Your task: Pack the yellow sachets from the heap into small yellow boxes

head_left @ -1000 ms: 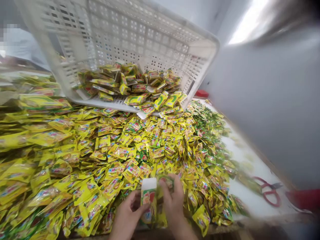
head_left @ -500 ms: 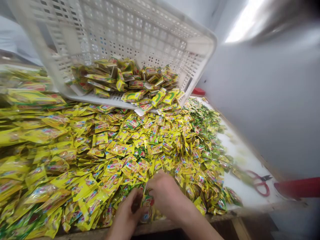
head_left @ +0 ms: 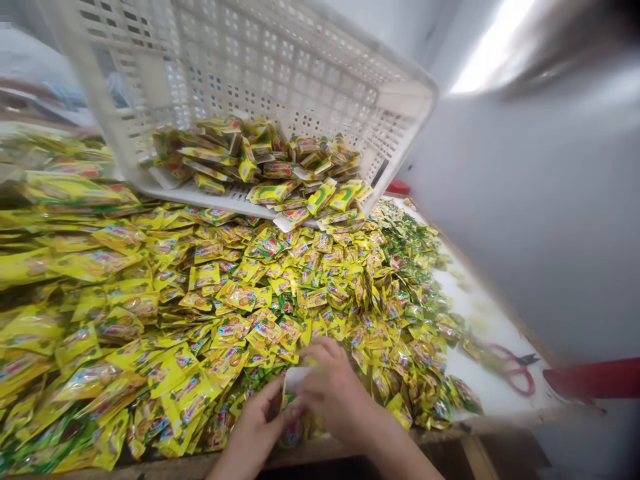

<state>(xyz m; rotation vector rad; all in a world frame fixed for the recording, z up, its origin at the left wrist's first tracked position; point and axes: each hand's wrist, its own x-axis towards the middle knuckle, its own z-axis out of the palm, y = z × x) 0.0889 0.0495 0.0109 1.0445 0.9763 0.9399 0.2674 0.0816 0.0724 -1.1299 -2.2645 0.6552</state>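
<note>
A big heap of small yellow and green sachets [head_left: 260, 293] covers the white table [head_left: 480, 320]. At the near edge both my hands close on a small stack of sachets [head_left: 295, 383] held upright. My left hand [head_left: 255, 427] grips the stack from the left, thumb up against it. My right hand [head_left: 333, 390] lies over the stack's top and right side, fingers curled round it, hiding most of it.
A white perforated plastic crate [head_left: 280, 73] is tipped on the heap at the back, several sachets spilling from it. Red-handled scissors [head_left: 513, 370] lie on the bare table at the right, next to a red object [head_left: 595, 377]. A grey wall runs along the right.
The stack stood clear between my hands a second ago. My right hand has since come over its top and covers it. Both hands stayed at the near edge.
</note>
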